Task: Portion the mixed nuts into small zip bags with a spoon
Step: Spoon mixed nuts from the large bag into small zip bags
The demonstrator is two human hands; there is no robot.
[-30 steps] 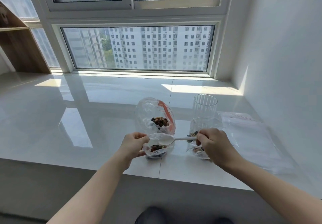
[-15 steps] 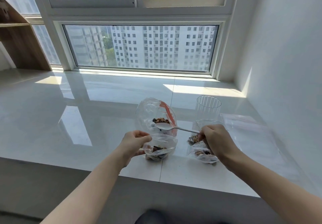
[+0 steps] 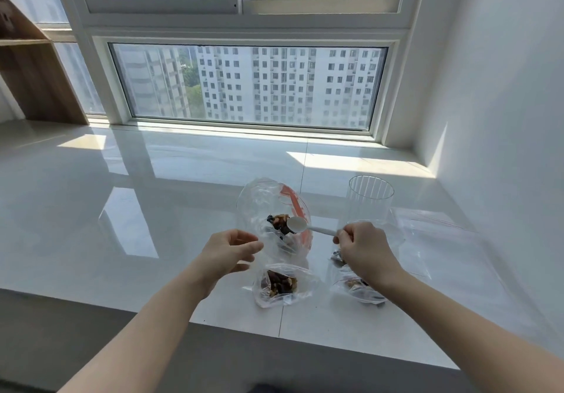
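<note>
A: Why is the right hand (image 3: 363,250) pinching the spoon (image 3: 308,227) by the very end of its handle?

B: For reach, I'd say; the bowl sits at the mixed nuts (image 3: 279,222) inside the big bag (image 3: 268,209) standing on the counter (image 3: 152,209).

A: And the left hand (image 3: 227,250)?

B: Fingers loosely spread, gripping nothing, just beside that bag, probably to steady it. The small zip bag (image 3: 282,285), partly filled, lies in front.

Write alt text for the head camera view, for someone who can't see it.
The right hand holds a white spoon in a large bag of mixed nuts; the left hand reaches toward it. Two small filled zip bags lie on the white counter.
</note>
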